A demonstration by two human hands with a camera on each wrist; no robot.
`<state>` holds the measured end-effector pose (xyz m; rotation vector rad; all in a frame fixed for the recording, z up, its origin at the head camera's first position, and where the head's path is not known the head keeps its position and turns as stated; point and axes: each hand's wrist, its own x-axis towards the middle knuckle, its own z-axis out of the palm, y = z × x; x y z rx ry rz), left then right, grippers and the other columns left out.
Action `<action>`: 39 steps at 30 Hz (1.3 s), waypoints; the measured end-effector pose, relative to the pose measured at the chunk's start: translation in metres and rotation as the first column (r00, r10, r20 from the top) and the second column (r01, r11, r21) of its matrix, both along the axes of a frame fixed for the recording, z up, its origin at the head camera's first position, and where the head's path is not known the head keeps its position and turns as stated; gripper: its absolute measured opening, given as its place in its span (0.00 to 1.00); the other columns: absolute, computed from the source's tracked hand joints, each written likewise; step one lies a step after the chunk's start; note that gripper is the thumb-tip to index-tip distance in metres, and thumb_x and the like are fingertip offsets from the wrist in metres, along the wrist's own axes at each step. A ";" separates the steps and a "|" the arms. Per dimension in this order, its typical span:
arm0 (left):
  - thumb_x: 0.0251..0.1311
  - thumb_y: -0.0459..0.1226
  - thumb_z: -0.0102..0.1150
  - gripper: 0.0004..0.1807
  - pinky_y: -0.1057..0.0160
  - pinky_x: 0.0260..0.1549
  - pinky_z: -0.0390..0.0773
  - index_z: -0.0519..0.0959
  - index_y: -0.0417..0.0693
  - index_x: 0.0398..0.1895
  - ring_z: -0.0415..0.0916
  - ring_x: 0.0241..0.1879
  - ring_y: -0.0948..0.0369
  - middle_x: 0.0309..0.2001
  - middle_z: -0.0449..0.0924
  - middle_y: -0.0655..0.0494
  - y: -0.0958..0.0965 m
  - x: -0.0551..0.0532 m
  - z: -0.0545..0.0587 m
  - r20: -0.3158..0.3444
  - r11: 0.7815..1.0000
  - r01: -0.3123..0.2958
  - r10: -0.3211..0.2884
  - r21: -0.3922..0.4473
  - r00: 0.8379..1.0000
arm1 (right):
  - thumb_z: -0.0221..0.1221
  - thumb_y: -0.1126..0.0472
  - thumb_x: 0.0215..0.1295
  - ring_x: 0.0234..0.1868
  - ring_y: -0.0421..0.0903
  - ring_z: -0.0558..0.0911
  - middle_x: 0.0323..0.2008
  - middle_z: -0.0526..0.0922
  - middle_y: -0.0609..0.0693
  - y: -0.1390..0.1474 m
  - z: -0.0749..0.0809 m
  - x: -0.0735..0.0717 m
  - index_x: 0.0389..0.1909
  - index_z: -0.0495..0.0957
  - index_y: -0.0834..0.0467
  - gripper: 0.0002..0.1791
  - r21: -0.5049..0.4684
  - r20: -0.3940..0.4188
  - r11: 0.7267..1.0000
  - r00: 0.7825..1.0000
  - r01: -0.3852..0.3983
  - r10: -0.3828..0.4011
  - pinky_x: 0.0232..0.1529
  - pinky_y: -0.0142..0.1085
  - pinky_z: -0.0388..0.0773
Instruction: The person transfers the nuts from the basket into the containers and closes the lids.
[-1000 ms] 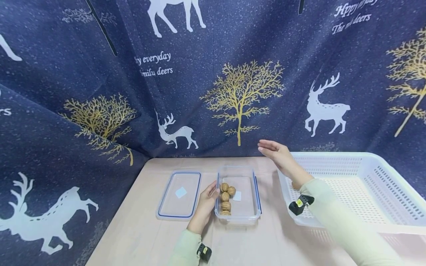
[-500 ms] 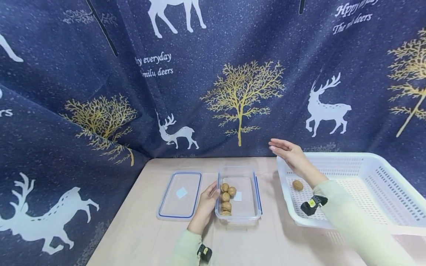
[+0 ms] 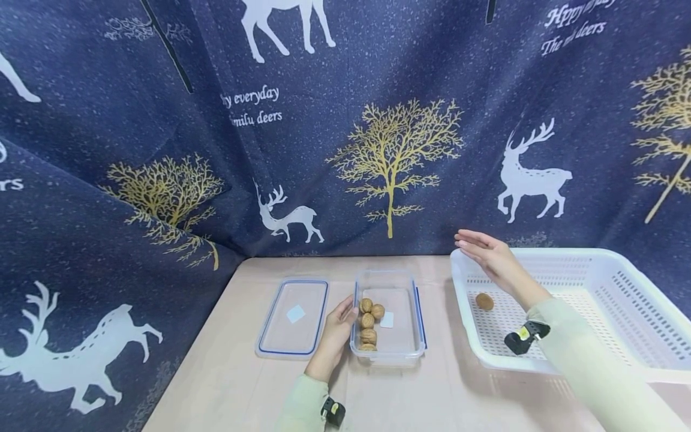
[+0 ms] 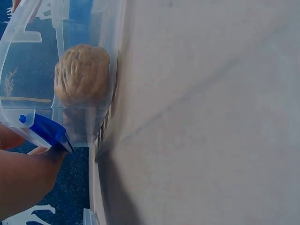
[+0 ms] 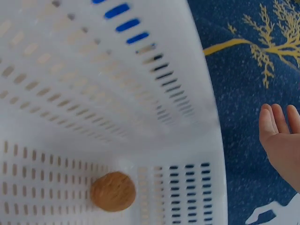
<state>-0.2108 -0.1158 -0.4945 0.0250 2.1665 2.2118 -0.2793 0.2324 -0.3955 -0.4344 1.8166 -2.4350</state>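
Soft, even light is filling the head view, and a faint shadow is spreading left of the white basket [image 3: 502, 363] onto the pale table [image 3: 227, 372]. The wide lens is stretching shapes toward the right edge. The left wrist view is looking dimmer and greyer; in the right wrist view, the walnut [image 5: 113, 191] is blurring slightly.

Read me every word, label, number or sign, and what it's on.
On the blue cloth:
"y everyday"
"milu deers"
"Hppy ...day", middle unclear
"The ... deers", middle unclear
"rs", at left edge
Pale squares on lid and container: nothing readable.
Yellow wrist tags: too small.
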 end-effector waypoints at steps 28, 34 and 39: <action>0.71 0.32 0.46 0.26 0.48 0.69 0.56 0.60 0.31 0.69 0.55 0.69 0.41 0.69 0.58 0.33 0.001 -0.002 0.000 0.000 1.000 -0.015 0.015 -0.004 1.000 | 0.47 0.71 0.72 0.56 0.37 0.78 0.54 0.79 0.41 0.053 -0.039 -0.018 0.70 0.42 0.77 0.33 0.141 0.125 0.956 0.962 -0.258 0.241 0.66 0.37 0.65; 0.70 0.29 0.45 0.25 0.45 0.69 0.56 0.59 0.27 0.67 0.54 0.69 0.38 0.68 0.57 0.29 0.003 0.008 0.016 0.001 1.000 0.000 0.000 0.004 1.000 | 0.46 0.73 0.71 0.57 0.35 0.77 0.56 0.79 0.42 0.062 -0.051 -0.022 0.67 0.46 0.80 0.30 0.210 0.108 0.921 0.944 -0.328 0.312 0.65 0.37 0.69; 0.70 0.29 0.44 0.25 0.46 0.69 0.56 0.59 0.27 0.67 0.54 0.69 0.38 0.68 0.57 0.29 0.004 0.016 0.030 0.007 1.000 0.003 -0.003 -0.015 1.000 | 0.46 0.71 0.72 0.57 0.36 0.77 0.57 0.78 0.41 0.070 -0.058 -0.024 0.67 0.48 0.80 0.29 0.234 0.137 0.880 0.910 -0.413 0.391 0.64 0.36 0.70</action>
